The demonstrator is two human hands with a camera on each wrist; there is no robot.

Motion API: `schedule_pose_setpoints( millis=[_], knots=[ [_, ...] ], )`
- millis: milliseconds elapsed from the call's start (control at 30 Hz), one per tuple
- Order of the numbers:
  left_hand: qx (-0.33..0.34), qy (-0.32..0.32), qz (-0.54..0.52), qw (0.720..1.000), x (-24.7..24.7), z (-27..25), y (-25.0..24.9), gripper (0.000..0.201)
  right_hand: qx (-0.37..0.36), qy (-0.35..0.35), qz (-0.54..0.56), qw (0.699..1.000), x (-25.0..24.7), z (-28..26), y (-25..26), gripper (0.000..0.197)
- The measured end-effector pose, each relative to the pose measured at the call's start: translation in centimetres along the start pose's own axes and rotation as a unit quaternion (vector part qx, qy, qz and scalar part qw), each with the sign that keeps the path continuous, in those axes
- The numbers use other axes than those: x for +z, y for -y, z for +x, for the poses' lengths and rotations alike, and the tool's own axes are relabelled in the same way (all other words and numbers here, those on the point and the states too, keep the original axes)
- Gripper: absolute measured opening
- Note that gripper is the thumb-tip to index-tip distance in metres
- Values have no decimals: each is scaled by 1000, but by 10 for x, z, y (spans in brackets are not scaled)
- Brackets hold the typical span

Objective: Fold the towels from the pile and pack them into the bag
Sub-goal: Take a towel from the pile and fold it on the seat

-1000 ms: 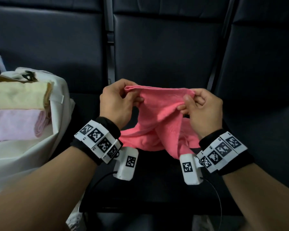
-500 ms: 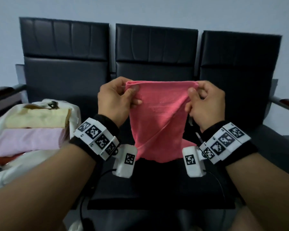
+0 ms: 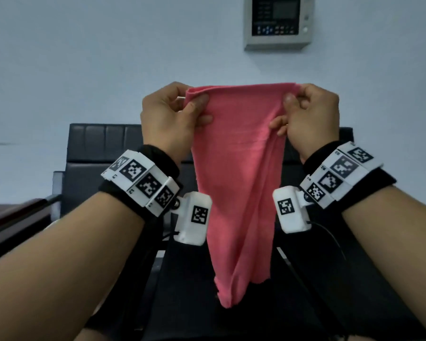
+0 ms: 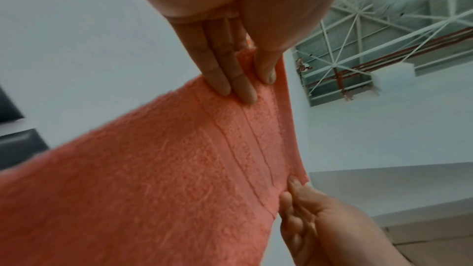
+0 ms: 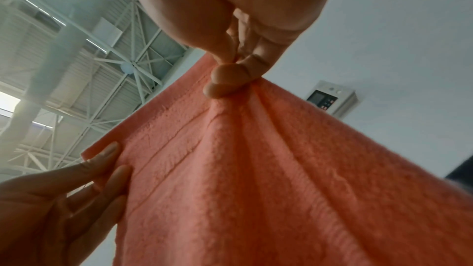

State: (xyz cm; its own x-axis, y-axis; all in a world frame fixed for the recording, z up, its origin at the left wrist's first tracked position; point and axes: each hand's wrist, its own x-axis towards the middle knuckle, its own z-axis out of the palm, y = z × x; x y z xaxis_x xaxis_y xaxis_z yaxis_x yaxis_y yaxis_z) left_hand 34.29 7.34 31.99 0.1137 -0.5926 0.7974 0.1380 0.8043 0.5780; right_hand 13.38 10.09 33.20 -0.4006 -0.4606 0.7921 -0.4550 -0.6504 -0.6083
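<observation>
Head view: left hand (image 3: 169,116) and right hand (image 3: 310,114) pinch the limp, light pink towel's (image 3: 239,168) top corners, fingers closed on it.

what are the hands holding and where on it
The pink towel, by its top edge: left hand pinches the left corner, right hand the right corner.

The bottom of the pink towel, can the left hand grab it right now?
Probably not yet. The left hand and right hand both pinch the pink towel by its top corners, so its bottom hangs free below the wrists.
</observation>
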Motion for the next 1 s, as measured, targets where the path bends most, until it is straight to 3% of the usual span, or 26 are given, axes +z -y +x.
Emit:
schedule_pose_setpoints(
  millis=[233,467,567,733,833,1000],
  knots=[
    [47,-20,11,999,2,13,-59,18,-48,-10,-33,998,-17,26,46,16],
    [50,-45,56,996,-9,22,-69,22,-44,24,-23,998,-18,30,58,13],
    [45,-52,71,995,-13,23,-64,23,-29,40,-38,998,-14,29,57,6],
    [11,-37,84,996,-21,22,-43,18,-1,74,-51,996,-3,23,47,19],
    [-34,-15,55,998,-21,23,-24,17,31,93,-38,994,8,22,31,6],
    [-69,5,54,996,-21,30,21,17,93,129,7,987,30,26,-10,10]
  ],
)
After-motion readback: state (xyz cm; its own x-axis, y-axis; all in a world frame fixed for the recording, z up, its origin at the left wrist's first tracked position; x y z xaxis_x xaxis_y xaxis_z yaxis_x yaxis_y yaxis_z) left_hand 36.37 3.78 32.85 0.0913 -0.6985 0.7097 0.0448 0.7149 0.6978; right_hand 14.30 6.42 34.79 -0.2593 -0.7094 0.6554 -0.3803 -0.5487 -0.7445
